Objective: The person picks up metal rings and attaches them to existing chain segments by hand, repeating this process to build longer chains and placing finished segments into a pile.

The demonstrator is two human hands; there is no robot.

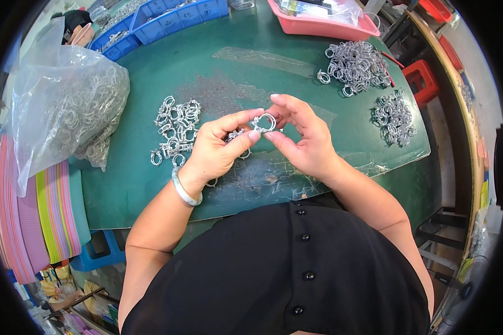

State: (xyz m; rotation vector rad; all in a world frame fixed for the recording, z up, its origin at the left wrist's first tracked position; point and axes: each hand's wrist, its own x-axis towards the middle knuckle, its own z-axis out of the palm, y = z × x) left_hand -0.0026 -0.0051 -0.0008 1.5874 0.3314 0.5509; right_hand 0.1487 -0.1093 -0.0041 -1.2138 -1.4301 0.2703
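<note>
Over the middle of the green table, a small silver metal ring clamp point(267, 122) is held up between both hands. My left hand point(215, 148) pinches its left side with thumb and index finger. My right hand point(309, 139) is curled around the right side, its thumb against the lower edge and its index finger raised above. Under the left palm, more clamps point(235, 135) partly show; whether the palm grips them is hidden. Just left of that hand lies a loose group of silver clamps point(176, 125).
Two more clamp piles, a larger one point(356, 67) and a smaller one point(394, 118), lie at right. A clear bag of clamps point(89, 89) stands at left. Blue bins point(179, 23) and a pink tray point(324, 27) line the far side. A red stool point(421, 82) stands beyond the right edge.
</note>
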